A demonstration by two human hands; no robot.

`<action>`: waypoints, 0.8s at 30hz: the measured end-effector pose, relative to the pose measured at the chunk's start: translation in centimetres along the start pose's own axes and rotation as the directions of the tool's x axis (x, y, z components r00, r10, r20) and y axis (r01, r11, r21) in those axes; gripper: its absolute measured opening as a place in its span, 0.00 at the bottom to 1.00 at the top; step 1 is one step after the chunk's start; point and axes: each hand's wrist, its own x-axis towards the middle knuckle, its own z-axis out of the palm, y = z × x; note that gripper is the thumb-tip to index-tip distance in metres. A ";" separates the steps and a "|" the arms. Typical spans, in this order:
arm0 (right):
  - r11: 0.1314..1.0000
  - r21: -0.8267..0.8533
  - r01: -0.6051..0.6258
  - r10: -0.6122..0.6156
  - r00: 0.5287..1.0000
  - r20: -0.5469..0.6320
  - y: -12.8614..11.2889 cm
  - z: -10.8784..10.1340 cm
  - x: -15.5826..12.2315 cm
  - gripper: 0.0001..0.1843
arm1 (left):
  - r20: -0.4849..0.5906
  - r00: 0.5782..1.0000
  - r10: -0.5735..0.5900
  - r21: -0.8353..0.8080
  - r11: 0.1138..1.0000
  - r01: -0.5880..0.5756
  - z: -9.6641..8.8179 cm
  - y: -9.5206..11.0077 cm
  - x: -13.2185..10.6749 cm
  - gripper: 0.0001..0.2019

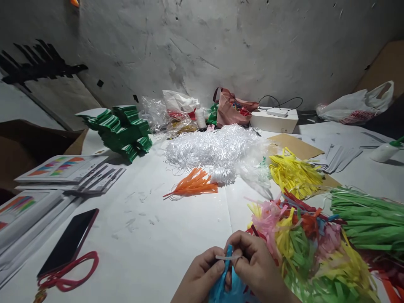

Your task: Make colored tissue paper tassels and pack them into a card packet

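Both my hands are together at the bottom centre of the view. My left hand (198,275) is closed around a blue fringed paper tassel (225,288), its thumb pressing the top. My right hand (255,265) pinches a thin white strip (226,256) across the tassel's top. Just to the right lies a heap of mixed-colour paper tassels (312,248) in pink, yellow, green and red.
An orange tassel (194,186), a mass of white shredded strips (217,151), yellow tassels (295,172) and green tassels (366,216) lie on the white table (158,235). A phone (67,242) with a red lanyard (67,275) and printed sheets (63,168) lie left. Green folded paper (121,130), bags and a white box (274,120) stand behind.
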 end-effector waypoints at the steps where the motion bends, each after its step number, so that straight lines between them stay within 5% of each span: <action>1: 0.999 -0.037 -0.001 0.001 1.000 0.003 -0.2 -0.1 -0.1 0.08 | -0.003 1.000 0.008 0.040 0.999 -0.008 0.0 0.0 0.0 0.15; 5: 0.934 -0.332 0.134 -0.137 0.990 0.012 -0.7 -0.4 -0.3 0.07 | -0.044 0.991 0.124 0.276 0.955 -0.108 0.3 0.2 -0.3 0.17; 11: 0.658 -0.719 0.226 -0.364 0.931 -0.040 0.3 -0.6 -0.1 0.08 | -0.121 0.948 0.294 0.441 0.872 -0.214 0.7 -0.1 -0.5 0.16; 19: 0.563 -0.789 0.248 -0.429 0.903 -0.023 -0.2 -1.5 -0.9 0.16 | -0.306 0.944 0.122 0.073 0.992 -0.104 0.0 -0.1 0.6 0.20; 24: 0.433 -0.837 0.335 -0.508 0.858 0.081 -0.1 -1.5 -1.3 0.16 | -0.308 0.941 0.138 0.038 0.990 -0.133 0.2 0.4 0.6 0.19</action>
